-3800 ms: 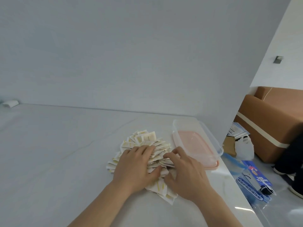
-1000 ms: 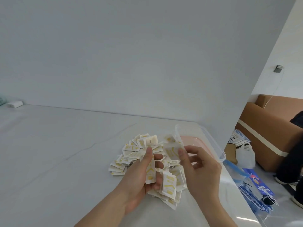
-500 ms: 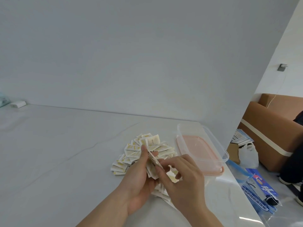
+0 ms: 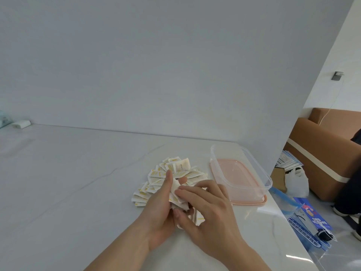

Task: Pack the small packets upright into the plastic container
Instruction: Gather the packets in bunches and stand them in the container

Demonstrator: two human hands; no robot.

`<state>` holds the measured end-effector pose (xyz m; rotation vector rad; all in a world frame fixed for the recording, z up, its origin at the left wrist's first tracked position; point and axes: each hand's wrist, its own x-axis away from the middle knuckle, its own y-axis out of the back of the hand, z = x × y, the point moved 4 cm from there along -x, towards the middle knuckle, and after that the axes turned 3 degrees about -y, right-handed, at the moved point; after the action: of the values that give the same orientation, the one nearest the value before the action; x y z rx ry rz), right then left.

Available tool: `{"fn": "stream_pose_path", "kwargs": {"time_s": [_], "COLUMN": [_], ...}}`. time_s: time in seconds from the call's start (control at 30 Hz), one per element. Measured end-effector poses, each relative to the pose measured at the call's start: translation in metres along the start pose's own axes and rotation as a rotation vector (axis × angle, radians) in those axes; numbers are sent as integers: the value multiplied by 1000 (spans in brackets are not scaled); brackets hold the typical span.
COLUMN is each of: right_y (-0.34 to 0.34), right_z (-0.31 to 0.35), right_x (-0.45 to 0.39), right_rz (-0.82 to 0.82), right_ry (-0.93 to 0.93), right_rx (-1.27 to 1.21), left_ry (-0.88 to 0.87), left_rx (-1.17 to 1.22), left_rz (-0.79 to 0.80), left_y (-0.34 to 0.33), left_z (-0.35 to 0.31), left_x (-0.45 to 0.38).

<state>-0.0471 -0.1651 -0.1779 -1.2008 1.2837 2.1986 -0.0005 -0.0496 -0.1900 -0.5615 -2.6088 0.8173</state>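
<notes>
A heap of small white packets with yellow print (image 4: 172, 173) lies on the white table, left of a clear plastic container (image 4: 259, 173) that rests on its pink lid. My left hand (image 4: 158, 208) grips a stack of these packets (image 4: 176, 194) between thumb and fingers. My right hand (image 4: 207, 214) covers the stack from the right, its fingers pressed on the packets. Nothing lies inside the container. Part of the heap is hidden under both hands.
The table (image 4: 68, 182) ends close to the right of the container. Past that edge, on the floor, lie a blue printed bag (image 4: 308, 218), a white plastic bag (image 4: 296, 180) and a brown sofa (image 4: 322, 149). A small white object (image 4: 21, 123) sits at the far left by the wall.
Both hands had lifted packets off the heap, the right hand holding some up near the container. Now the right hand has come back onto the stack in the left hand.
</notes>
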Motion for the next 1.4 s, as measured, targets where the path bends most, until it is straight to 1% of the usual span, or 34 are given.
{"fn": "stream_pose_path", "kwargs": {"time_s": [0.1, 0.27, 0.37, 0.53, 0.6, 0.67, 0.73, 0.87, 1.17, 1.23, 1.3, 1.37, 1.4], "right_y": [6, 15, 18, 18, 14, 10, 9, 14, 10, 12, 20, 30, 34], "right_z": [2, -5, -11, -15, -14, -13, -14, -16, -15, -17, -25, -40, -47], "right_x": [-1, -6, -8, -9, -7, -5, -5, -7, -4, -6, -8, -10, -10], "right_rz": [34, 101, 144, 300, 332, 329, 293, 197, 218, 282, 318, 281, 259], "right_ry": [-18, -92, -103, -91, -67, -50, -44, -31, -98, -127, -203, -321, -369], "right_rx": [-48, -45, -20, -25, -34, -36, -5, 92, 113, 97, 34, -38, -33], "left_ry": [48, 5, -12, -13, -7, -6, -8, -21, -67, -94, -122, -152, -168], "left_rx": [27, -22, -2, -134, -187, -244, -259, -229, -417, -375, -274, -184, -153], "left_rz": [14, 126, 117, 100, 127, 162, 179, 153, 128, 95, 35, -14, -34], "left_y": [6, 1, 1, 1, -2, -6, -7, -6, -4, -4, -1, 4, 6], "left_z": [1, 0, 0, 0, 1, 3, 4, 3, 8, 6, 1, -7, -12], "left_x": [-2, -2, -2, -1, 2, 5, 6, 4, 2, 1, -1, -3, -4]}}
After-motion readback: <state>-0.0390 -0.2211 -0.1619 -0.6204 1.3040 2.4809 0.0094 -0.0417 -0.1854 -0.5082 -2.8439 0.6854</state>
